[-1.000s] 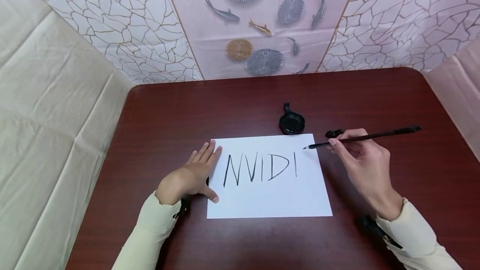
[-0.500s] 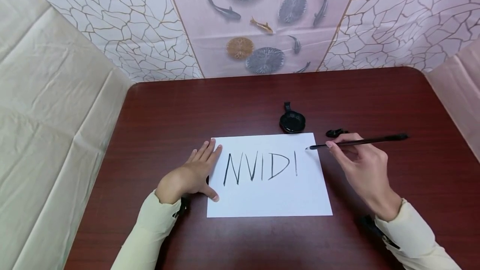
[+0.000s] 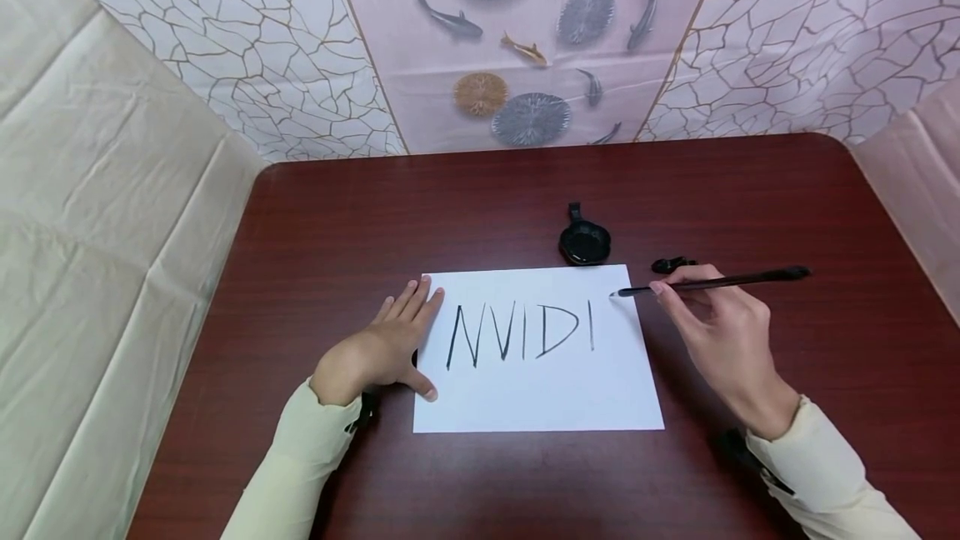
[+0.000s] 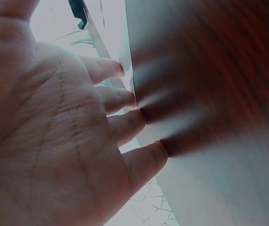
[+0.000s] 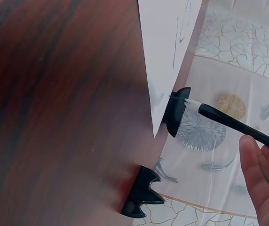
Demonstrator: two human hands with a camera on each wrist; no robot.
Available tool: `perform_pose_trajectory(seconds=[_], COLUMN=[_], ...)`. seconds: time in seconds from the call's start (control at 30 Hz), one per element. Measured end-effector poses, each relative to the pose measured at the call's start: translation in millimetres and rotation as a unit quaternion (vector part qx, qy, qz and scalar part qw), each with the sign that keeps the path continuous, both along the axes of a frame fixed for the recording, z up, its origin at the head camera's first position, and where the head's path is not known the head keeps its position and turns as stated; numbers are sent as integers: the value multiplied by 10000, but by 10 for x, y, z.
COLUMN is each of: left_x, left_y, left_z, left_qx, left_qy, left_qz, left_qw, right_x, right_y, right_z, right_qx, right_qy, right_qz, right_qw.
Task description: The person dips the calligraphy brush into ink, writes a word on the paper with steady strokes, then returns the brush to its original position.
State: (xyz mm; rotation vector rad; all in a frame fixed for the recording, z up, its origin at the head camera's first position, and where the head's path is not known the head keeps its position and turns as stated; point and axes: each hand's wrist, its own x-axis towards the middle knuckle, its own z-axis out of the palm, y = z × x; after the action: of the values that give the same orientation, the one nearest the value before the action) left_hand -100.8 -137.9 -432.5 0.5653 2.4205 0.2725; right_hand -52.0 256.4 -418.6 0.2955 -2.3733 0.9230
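Observation:
A white sheet of paper [image 3: 525, 398] lies on the table, with "NVIDI" written on it in thin black strokes. My left hand [image 3: 382, 357] rests at its left edge, fingers spread and straight, with fingertips and thumb on the paper; the left wrist view shows the palm [image 4: 54, 132] arched over the table. In my right hand [image 3: 727, 340] a black-handled ink brush [image 3: 757, 277] is pinched between thumb and fingers. The brush's pale, dark-tipped bristles are over the upper right of the sheet, right of the last stroke. Whether the tip touches the paper I cannot tell.
Behind the paper's top edge sits a small black ink dish [image 3: 585, 242] with a handle. A black notched brush rest [image 3: 670, 265] lies just beyond my right hand, seen also in the right wrist view. Patterned cloth [image 3: 525, 40] hangs behind the dark red table [image 3: 420, 207].
My right hand has shifted slightly left and the brush handle's far end has swung left and a little down. The tip has barely moved. My left hand stays in place.

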Motion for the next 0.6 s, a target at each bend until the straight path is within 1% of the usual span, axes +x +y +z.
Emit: perform_pose_trajectory(seconds=[0.17, 0.33, 0.43, 0.6], left_x=[-3, -4, -5, -9], left_y=[-7, -17, -23, -29], left_z=[-14, -18, -16, -4], left_qx=[32, 67, 85, 99], left_qy=[7, -21, -25, 11], left_qz=[-4, 26, 30, -4], left_qw=[10000, 10000, 10000, 10000], right_x=[-2, 15, 53, 170], right_y=[15, 22, 12, -31], right_z=[-10, -33, -38, -22], right_qx=[128, 227, 312, 472], right_qy=[-8, -134, -207, -316], right_qz=[-104, -141, -171, -144], right_qw=[9999, 9996, 9992, 9983])
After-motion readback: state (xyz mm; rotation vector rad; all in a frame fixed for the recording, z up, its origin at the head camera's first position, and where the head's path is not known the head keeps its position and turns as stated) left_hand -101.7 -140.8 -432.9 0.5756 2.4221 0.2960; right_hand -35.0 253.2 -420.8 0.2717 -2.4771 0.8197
